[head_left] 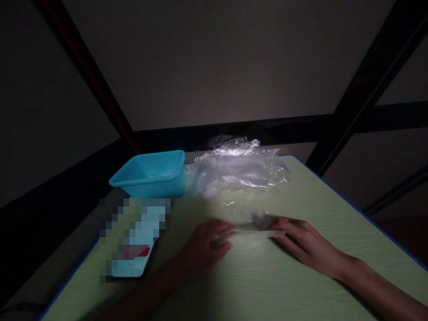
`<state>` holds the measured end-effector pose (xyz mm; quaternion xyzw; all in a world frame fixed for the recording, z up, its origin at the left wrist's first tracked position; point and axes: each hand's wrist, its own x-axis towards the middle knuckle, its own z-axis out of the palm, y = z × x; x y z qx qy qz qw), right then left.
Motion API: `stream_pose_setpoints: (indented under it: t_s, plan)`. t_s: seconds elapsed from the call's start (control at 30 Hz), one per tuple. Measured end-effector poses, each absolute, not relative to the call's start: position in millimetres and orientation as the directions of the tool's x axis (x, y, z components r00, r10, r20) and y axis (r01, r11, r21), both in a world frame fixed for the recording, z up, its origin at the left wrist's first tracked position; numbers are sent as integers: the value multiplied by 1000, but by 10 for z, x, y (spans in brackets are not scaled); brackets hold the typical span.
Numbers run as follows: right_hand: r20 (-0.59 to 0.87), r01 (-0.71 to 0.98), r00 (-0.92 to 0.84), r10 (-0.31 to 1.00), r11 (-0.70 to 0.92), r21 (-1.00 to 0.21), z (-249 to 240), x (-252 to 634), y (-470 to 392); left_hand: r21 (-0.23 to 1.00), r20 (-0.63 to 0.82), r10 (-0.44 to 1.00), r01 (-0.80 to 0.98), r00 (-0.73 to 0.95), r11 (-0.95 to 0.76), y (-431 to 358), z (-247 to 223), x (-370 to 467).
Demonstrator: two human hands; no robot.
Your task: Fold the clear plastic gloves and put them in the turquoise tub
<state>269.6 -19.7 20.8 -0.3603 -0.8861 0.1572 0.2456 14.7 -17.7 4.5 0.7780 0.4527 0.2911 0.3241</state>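
A thin, clear plastic bag (pixel 249 232) is stretched crosswise just over the table, its see-through outline hard to make out. My left hand (pixel 209 245) is closed around its left end, thumb below and fingers above. At the opposite end, my right hand (pixel 299 238) pinches the plastic between thumb and fingers. A crumpled, shiny part of the same plastic seems to lie just beyond the fingers. Farther back sits a loose pile of clear plastic bags (pixel 240 171).
A turquoise plastic basin (pixel 154 178) stands at the back left, touching the pile. Nearer on the left lies a flat, pale-blue item (pixel 130 269), mostly pixelated. The light-green table (pixel 261 285) has a blue edge; a wall with dark beams rises behind it.
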Motion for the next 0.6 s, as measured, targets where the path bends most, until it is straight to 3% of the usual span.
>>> stream_pose_setpoints:
  t_s: [0.23,0.6]
  plan:
    - [206,570,-481,852,483,-665,239,2657,-179,842,122,958,483,261,-239,-153,38,177]
    - [105,500,-282,954,239,-832,142,2628,-71,917,104,982,367,159,-157,-91,19,205]
